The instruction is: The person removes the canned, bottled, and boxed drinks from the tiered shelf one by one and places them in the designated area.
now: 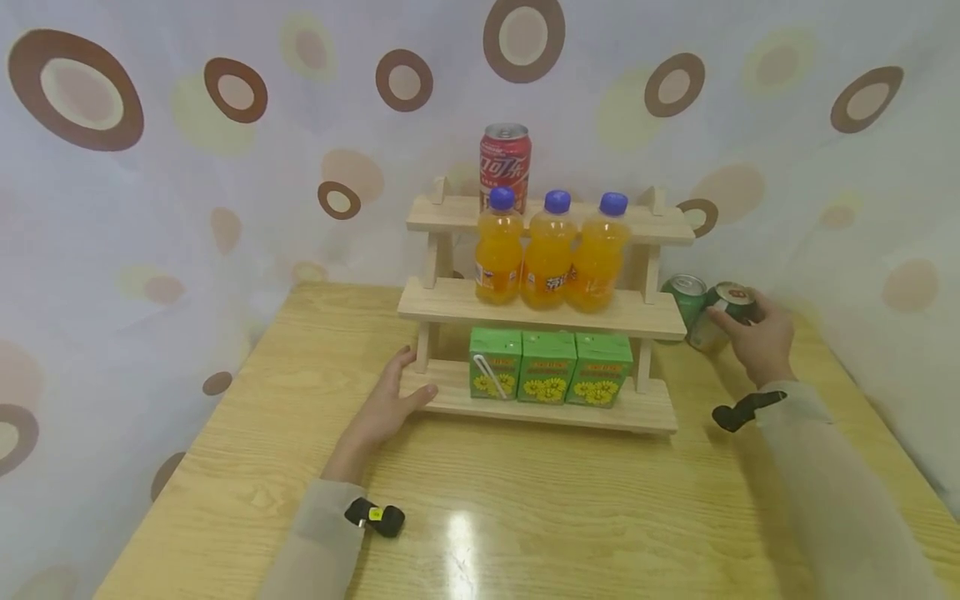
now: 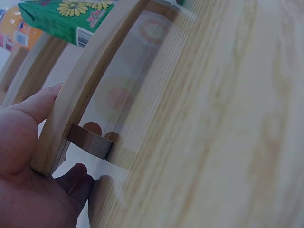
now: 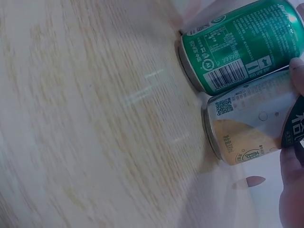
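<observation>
Standing on one wooden table (image 1: 525, 500), one three-board shelf (image 1: 540, 318) has its lower left end gripped by the left hand (image 1: 386, 408), seemingly to steady it. Three bottles (image 1: 550, 262) line the middle board, apparently grouped by kind. One red can (image 1: 504, 158) tops it; rightward, the right hand (image 1: 761, 337) grips one pale can (image 1: 707, 331) just beside one green can (image 1: 682, 310). Three juice boxes (image 1: 548, 368), one bearing a straw (image 1: 491, 377), line the bottom board.
</observation>
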Available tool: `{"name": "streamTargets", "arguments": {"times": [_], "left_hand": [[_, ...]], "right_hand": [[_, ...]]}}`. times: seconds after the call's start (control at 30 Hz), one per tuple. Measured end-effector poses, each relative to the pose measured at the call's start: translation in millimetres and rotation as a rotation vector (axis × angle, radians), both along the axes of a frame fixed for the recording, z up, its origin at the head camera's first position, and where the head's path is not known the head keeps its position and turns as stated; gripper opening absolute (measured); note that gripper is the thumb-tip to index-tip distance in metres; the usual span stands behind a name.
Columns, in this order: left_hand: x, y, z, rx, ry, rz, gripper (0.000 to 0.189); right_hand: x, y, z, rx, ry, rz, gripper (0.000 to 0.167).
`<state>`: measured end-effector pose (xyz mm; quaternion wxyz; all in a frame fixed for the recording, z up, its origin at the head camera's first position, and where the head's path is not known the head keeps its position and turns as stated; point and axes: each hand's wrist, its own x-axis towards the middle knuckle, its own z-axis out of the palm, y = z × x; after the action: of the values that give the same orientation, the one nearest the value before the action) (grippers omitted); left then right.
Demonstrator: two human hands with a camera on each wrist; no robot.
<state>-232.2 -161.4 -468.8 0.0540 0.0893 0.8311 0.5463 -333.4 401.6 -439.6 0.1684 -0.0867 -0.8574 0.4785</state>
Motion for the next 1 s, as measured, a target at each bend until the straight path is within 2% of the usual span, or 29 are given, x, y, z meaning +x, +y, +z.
{"name": "streamTargets", "arguments": {"times": [0.13, 0.47, 0.63, 1.0], "left_hand": [[-0.3, -0.4, 0.6, -0.003, -0.005, 0.003, 0.076], [-0.7, -1.9, 1.1, 0.014, -0.001, -0.004, 0.076], [-0.8, -2.0, -0.2, 0.012, 0.004, -0.004, 0.075], [-2.3, -0.8, -2.7, 0.012, 0.013, -0.009, 0.074]], "right_hand": [[-0.6, -0.3, -2.3, -0.017, 0.01, -0.003, 0.087], [-2.4, -2.3, -4.0, -0.084, 0.058, 0.005, 0.074], [-2.3, -2.5, -6.0, -0.121, 0.064, 0.023, 0.072], [-3.3, 4.1, -10.1, -0.122, 0.071, 0.045, 0.075]]}}
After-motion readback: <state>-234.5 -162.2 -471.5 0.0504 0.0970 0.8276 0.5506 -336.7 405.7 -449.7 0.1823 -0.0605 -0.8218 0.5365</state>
